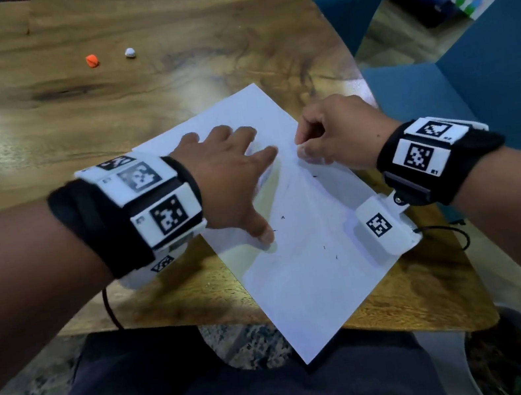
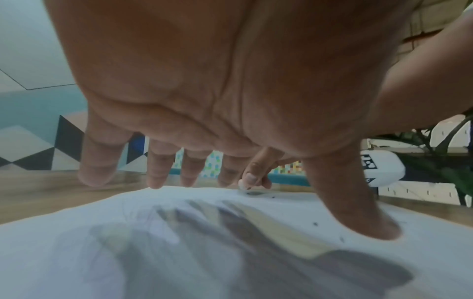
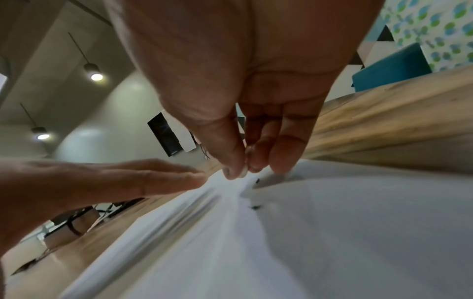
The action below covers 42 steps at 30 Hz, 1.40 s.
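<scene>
A white sheet of paper [image 1: 307,276] lies slantwise on the wooden table [image 1: 65,127], its near corner hanging over the front edge. My left hand [image 1: 233,170] rests flat on the sheet's left part, fingers spread and thumb [image 2: 358,212] pressed down. My right hand [image 1: 329,140] is curled above the sheet's upper right, thumb and fingers pinching a small white piece [image 3: 244,172], seemingly an eraser, against the paper [image 3: 332,232]. The sheet ripples under that pinch. Small black crumbs [image 1: 328,253] dot the paper [image 2: 230,252].
A small orange ball [image 1: 92,60] and a small white ball [image 1: 130,52] sit far back on the table. Blue seats [image 1: 493,86] stand to the right. A potted plant [image 1: 510,358] is on the floor at the lower right.
</scene>
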Each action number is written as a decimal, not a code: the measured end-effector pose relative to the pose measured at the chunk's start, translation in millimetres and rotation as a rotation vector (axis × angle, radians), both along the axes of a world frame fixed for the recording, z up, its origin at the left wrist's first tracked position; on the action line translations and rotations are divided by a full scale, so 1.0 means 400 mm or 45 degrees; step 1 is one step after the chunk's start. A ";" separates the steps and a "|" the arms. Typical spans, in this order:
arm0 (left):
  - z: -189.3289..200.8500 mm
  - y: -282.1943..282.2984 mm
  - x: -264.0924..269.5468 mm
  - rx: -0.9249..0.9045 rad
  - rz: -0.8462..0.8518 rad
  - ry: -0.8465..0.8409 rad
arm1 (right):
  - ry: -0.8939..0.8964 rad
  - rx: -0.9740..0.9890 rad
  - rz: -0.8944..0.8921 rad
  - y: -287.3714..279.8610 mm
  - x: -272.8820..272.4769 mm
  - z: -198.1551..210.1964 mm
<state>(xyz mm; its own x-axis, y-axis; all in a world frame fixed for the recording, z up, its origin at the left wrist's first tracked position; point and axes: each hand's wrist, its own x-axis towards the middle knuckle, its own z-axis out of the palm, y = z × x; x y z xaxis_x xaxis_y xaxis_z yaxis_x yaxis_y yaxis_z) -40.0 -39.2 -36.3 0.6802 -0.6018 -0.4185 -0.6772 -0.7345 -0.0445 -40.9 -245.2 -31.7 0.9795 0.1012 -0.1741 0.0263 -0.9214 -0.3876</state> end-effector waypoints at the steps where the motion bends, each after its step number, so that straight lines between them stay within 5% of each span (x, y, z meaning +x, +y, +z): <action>1: -0.009 -0.001 0.010 0.024 0.000 0.024 | -0.011 -0.051 0.022 0.003 0.002 -0.005; 12: -0.061 0.007 0.014 0.036 0.016 0.118 | 0.070 -0.196 0.523 0.102 -0.123 -0.017; 20: -0.056 0.008 0.012 0.051 -0.003 0.101 | -0.053 -0.314 0.116 -0.011 0.018 -0.029; 28: -0.059 0.007 0.014 0.065 0.007 0.113 | 0.095 -0.223 0.555 0.104 -0.135 -0.016; 36: -0.060 0.010 0.014 0.070 -0.005 0.090 | -0.055 -0.280 0.195 0.018 -0.007 -0.033; 42: -0.061 0.013 0.016 0.060 0.008 0.111 | 0.065 -0.251 0.470 0.086 -0.111 -0.025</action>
<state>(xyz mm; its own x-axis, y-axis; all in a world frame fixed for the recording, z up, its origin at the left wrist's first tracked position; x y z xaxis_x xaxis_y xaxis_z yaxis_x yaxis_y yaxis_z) -33.7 -33.9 -60.8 0.6438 -0.5758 -0.5040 -0.6754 -0.7372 -0.0204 -85.2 -210.7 -41.5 0.8732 0.4041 -0.2724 0.3543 -0.9102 -0.2144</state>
